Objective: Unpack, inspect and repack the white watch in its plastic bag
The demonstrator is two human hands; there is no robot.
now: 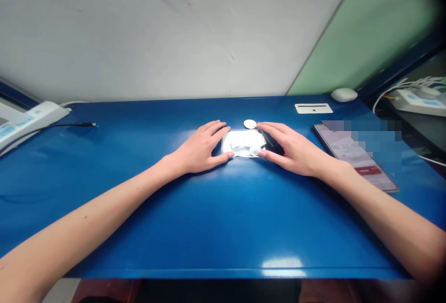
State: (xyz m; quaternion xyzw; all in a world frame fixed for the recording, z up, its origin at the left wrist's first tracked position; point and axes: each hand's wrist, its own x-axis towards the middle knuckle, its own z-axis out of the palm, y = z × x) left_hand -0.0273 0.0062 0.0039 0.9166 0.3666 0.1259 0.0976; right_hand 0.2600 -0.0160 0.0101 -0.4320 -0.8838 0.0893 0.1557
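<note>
A shiny silvery packet (pixel 240 139), small and rectangular, lies flat on the blue table between my two hands. Glare washes out its surface, so its contents are hard to make out. My left hand (pixel 204 147) rests at the packet's left end, fingers stretched out and thumb touching the near left corner. On the other side, my right hand (pixel 291 147) is spread, its thumb at the near right corner. A white round disc (pixel 250 124) lies just behind the packet, close to my right fingertips; whether they touch it I cannot tell.
A phone (pixel 351 154) showing a timer lies beside my right forearm. Behind it are a white card (pixel 313 108) and a white rounded case (pixel 344 95). At left, a black cable (pixel 76 125) crosses a white power strip (pixel 31 121). A grey wall panel (pixel 156 42) bounds the back.
</note>
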